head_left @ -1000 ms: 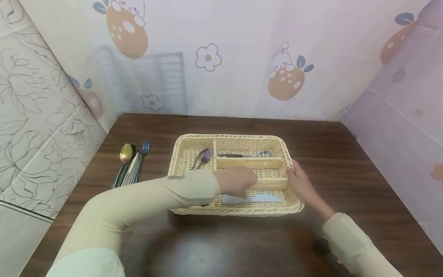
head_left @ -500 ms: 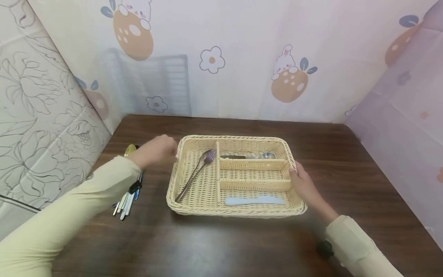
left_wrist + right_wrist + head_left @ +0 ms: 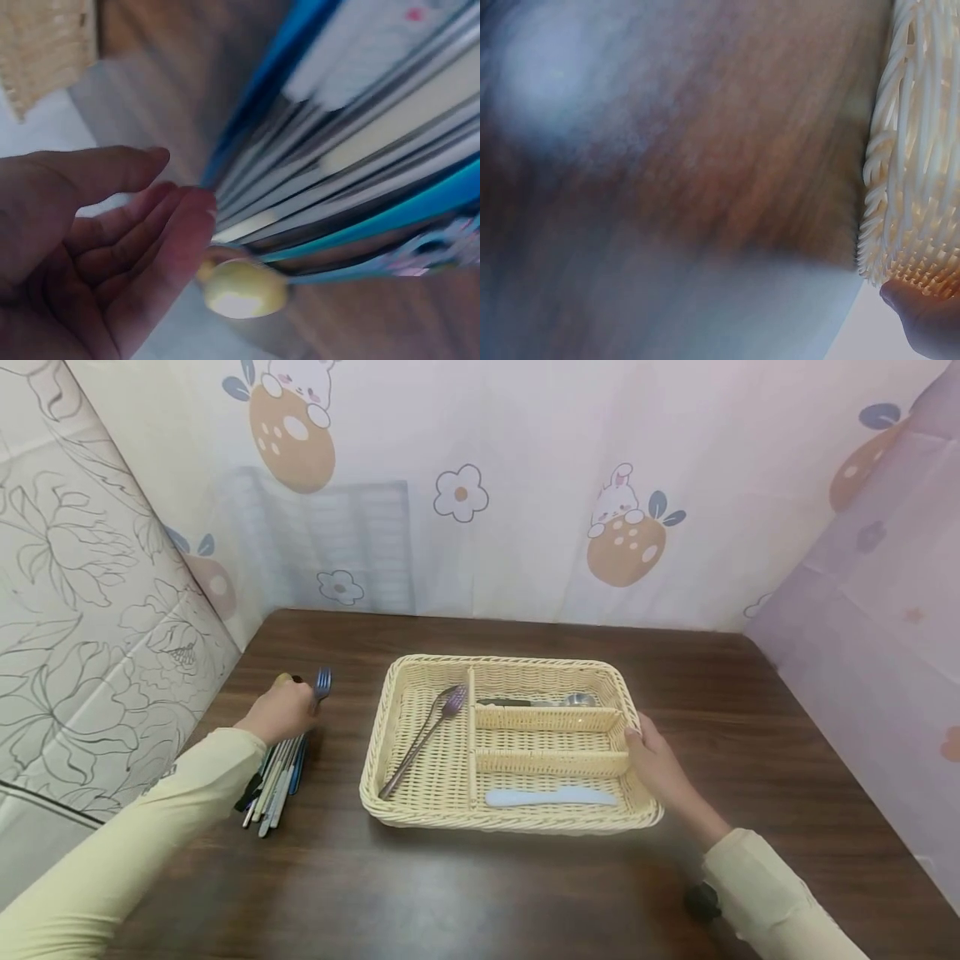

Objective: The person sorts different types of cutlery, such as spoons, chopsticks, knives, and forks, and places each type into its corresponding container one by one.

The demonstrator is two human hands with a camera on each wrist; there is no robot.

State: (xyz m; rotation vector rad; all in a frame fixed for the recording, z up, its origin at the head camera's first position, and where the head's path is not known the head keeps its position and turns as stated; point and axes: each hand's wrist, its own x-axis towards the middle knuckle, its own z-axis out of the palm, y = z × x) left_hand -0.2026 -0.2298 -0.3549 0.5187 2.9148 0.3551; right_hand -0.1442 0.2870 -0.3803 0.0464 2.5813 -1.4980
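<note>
My left hand (image 3: 281, 714) is over a pile of cutlery (image 3: 277, 785) at the left of the table. In the left wrist view its thumb stands apart from the loosely bent fingers (image 3: 161, 259), with nothing between them; the fingertips are right at the pile, but I cannot tell whether they touch it. A blue fork (image 3: 323, 683) and the gold bowl of a spoon (image 3: 244, 289) show beside the hand. My right hand (image 3: 663, 772) grips the right end of a woven cutlery basket (image 3: 525, 822), thumb over the rim.
In the basket's left compartment lie a purple fork (image 3: 453, 702) and another dark utensil. A spoon (image 3: 580, 700) lies in the back right compartment, a pale blue knife (image 3: 551, 797) in the front one. Patterned cloth (image 3: 525, 527) hangs behind the table.
My left hand has moved from above the basket leftward to the cutlery pile. The right hand keeps its grip on the basket, which stays nearly in place.
</note>
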